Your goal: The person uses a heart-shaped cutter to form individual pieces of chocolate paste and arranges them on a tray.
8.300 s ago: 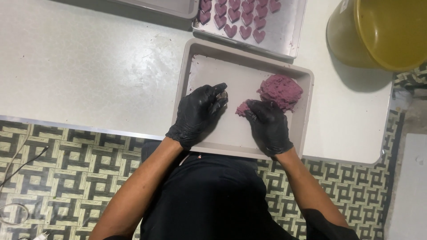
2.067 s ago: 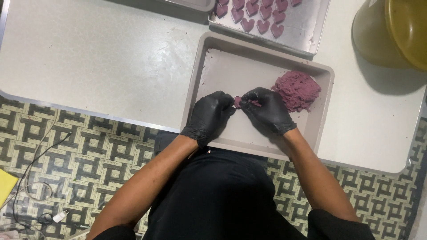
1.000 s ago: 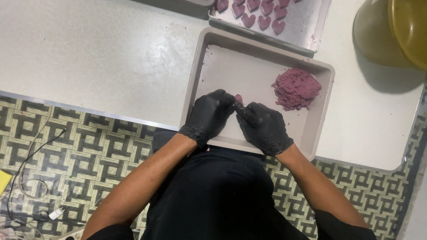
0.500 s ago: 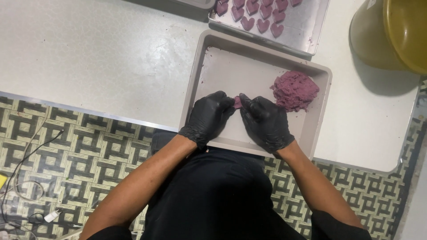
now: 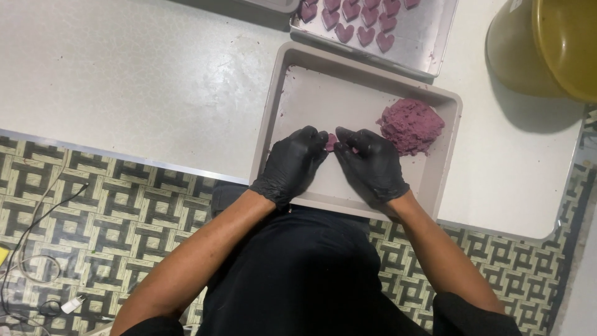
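Observation:
Both my hands wear black gloves and meet over a shallow beige tray [image 5: 292, 81]. My left hand [image 5: 292, 163] and my right hand [image 5: 370, 165] pinch a small piece of purple dough [image 5: 331, 142] between their fingertips. A larger mound of purple dough [image 5: 411, 126] lies in the tray's right part, just beyond my right hand. Behind the tray, a metal sheet [image 5: 429, 34] carries several purple heart-shaped pieces [image 5: 351, 31].
A yellow-green bucket [image 5: 547, 46] stands at the top right on the white table [image 5: 124, 81]. The table's front edge runs along a patterned tile floor, with cables [image 5: 37, 249] lying at the lower left.
Earlier my right hand was at the dough mound; both hands have since come together over the tray's middle with a small piece between them. Little has moved in the last second.

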